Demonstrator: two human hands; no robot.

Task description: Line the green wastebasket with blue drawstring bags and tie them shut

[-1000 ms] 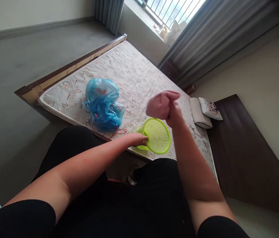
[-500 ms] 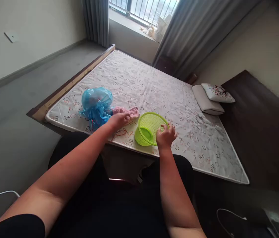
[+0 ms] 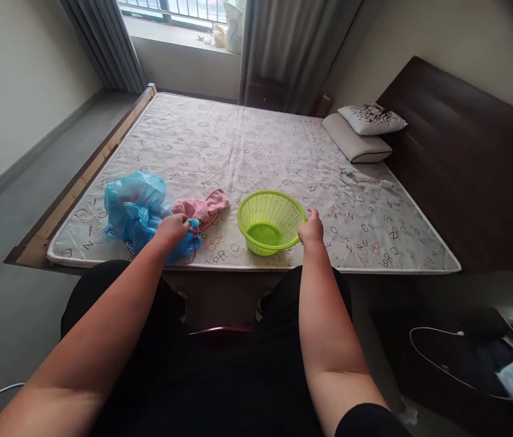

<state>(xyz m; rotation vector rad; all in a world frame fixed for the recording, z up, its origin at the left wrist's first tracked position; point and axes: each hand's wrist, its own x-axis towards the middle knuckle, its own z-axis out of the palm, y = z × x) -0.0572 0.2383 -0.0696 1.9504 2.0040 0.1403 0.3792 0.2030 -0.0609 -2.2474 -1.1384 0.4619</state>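
My left hand [image 3: 172, 232] is closed on a gathered edge of the blue plastic bag [image 3: 135, 197], which lies crumpled near the front of the mattress. Just beyond that hand, a pink cloth [image 3: 201, 207] rests against the bag. My right hand [image 3: 311, 229] grips the right rim of a green plastic basket [image 3: 265, 233], which stands upright on the mattress with nothing inside. A thin red string hangs from the bag below my left hand.
The letter-printed mattress [image 3: 238, 152] lies on a wooden bed frame [image 3: 96, 164]. Two pillows [image 3: 370, 118] rest by the dark headboard [image 3: 456, 121]. A white cable [image 3: 438, 361] trails over a dark surface at lower right. Grey curtains [image 3: 283, 48] flank the window.
My left hand has moved off the pink cloth, leftward onto the blue bag's edge. The basket, tilted before, now stands upright with my right hand on its rim. The view has turned right.
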